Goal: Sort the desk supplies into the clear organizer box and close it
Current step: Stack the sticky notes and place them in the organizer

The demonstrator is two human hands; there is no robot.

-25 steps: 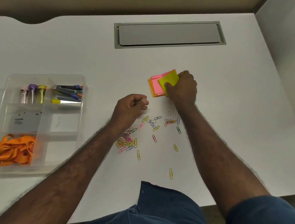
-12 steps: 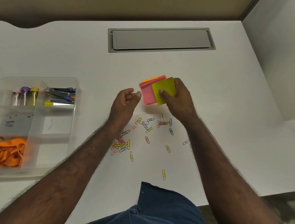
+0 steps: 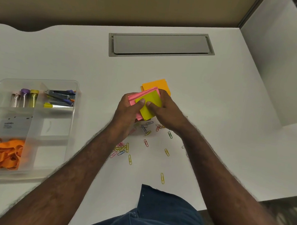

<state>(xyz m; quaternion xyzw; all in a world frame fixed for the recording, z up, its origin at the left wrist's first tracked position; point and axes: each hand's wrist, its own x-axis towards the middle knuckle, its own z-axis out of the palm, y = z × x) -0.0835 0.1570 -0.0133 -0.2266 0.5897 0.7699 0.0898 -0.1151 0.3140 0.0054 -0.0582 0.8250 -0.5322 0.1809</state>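
- Sticky notes [image 3: 149,103]: pink + yellow pads held together just above the desk [image 3: 218,105], near its middle, w/ both hands on them.
- Left hand [image 3: 128,112] curls round the pink pad's left side, thumb pressing on the yellow top sheet.
- Right hand [image 3: 164,108] grips the stack from the right, thumb on the yellow pad beside the left thumb; so both hands are closed on the notes.
- Orange pad [image 3: 158,85] lies flat on the desk just behind the held stack, partly hidden by it; not gripped by either hand as far as can be seen.
- Clear organizer box [image 3: 76,93] sits open by the desk's left edge, well apart from the hands. Inside: orange rubber bands [image 3: 2,153] in the near-left compartment, small tubes [image 3: 24,97] far-left, staplers/removers [image 3: 60,97] far-right, white card [image 3: 15,125] mid-left.
- Paper clips [image 3: 146,142] are scattered loose on the desk btwn the hands and the near edge.
- Step in hand, prob.: squaring up the pads into one stack before boxing.
- Next move calls for: add the orange pad, then carry the stack left to a free compartment on the box's right side.
- Still to do: clips, then the lid; it can't be made out clearly.
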